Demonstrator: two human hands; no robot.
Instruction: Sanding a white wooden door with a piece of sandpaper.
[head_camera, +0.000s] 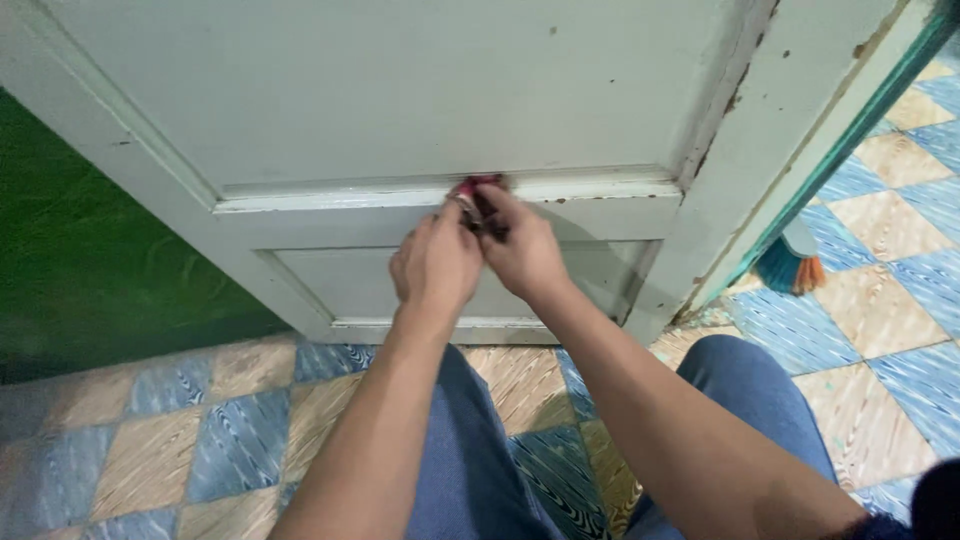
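both hands meet at the middle of the frame, pressed against a pale grey-white door that fills the upper half of the picture. the left hand is curled, fingers bent inward, and a small silvery metal piece shows at its fingertips; whether it grips that piece or only touches it, i cannot tell. the right hand is curled too, fingers pinched around a small dark red thing that sits against the horizontal rail of the door, just above centre of the frame. what that red thing is exactly is too hidden by the fingers to say. the two hands touch each other at the fingertips.

the door's paint is chipped along its right edge, upper right of the frame. a green wall stands at the left. the floor across the bottom is tiled in blue and tan diamonds. the person's knees in blue jeans show at the bottom centre and lower right. a broom with teal and orange bristles lies at the right edge, beyond the door.
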